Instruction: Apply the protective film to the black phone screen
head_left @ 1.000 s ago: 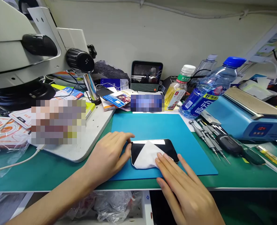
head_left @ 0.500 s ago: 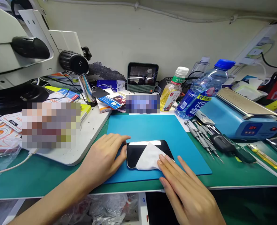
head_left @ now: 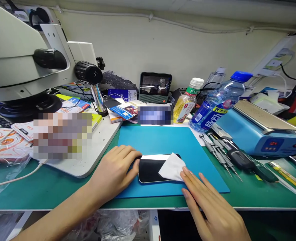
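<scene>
A smartphone (head_left: 150, 170) lies screen up on the blue mat (head_left: 160, 139), its dark glass reflecting a bright strip along the far edge. At the phone's left end, my left hand (head_left: 116, 169) grips it between thumb and fingers. A folded white wipe (head_left: 171, 167) covers the right part of the screen. My right hand (head_left: 210, 204) holds the wipe against the glass under its outstretched, close-set fingertips, while the thumb stays apart, lower down. The phone's right end is partly hidden by the wipe and fingers.
Right of the mat lie several screwdrivers (head_left: 214, 150), a yellow-bodied tool (head_left: 287, 175) and a blue heating box (head_left: 260, 134). Two drink bottles, one amber (head_left: 185, 107) and one blue-labelled (head_left: 213, 107), stand behind. A microscope stand (head_left: 105, 140) occupies the left.
My right hand and the wipe have slid right across the screen, baring more of its left and middle. My left hand keeps its grip on the phone. The whole view has shifted slightly.
</scene>
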Demonstrator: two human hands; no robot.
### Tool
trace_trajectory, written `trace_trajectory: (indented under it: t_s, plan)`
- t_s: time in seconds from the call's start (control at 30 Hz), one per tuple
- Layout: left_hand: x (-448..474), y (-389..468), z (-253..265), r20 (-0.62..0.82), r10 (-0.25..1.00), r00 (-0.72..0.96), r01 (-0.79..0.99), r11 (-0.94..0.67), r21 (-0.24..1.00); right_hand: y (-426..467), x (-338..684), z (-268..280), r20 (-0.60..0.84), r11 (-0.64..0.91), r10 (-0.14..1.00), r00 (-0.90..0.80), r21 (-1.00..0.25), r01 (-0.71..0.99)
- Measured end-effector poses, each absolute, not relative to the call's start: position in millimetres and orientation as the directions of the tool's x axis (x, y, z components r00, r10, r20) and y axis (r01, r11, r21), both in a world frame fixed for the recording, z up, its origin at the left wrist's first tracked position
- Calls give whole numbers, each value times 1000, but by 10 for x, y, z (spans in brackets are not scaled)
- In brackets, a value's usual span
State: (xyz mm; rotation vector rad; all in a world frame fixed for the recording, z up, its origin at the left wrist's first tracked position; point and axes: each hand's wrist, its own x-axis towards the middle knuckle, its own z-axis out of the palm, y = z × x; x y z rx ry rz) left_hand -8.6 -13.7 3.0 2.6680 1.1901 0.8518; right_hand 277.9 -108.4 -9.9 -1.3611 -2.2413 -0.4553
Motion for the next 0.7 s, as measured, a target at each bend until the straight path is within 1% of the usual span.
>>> trace_trajectory:
  t_s: [0.13,0.27,0.33,0.47,0.53,0.6,0.7]
  plan:
    - [-87,-152,32,419,723,549,660,-683,313,-870,2753,-99,548,442,748,-375,11,897]
    - [-75,-161,38,374,729,573,670,-680,299,-773,2714,-108,565,416,741,-363,37,908]
    - [-70,-159,44,348,732,586,673,-678,295,-843,2731,-115,586,436,719,-373,37,899]
    - [-68,-152,59,314,739,596,677,-673,298,-985,2854,-68,618,525,664,-421,16,851]
    - [-69,-151,62,308,745,592,682,-666,301,-953,2944,3,625,530,661,-416,5,848]
    - [-70,-152,59,304,751,586,686,-660,306,-839,3039,99,625,480,689,-367,-14,877]
    - [-69,-155,51,310,752,582,684,-658,314,-569,3165,251,647,331,723,-243,-16,943]
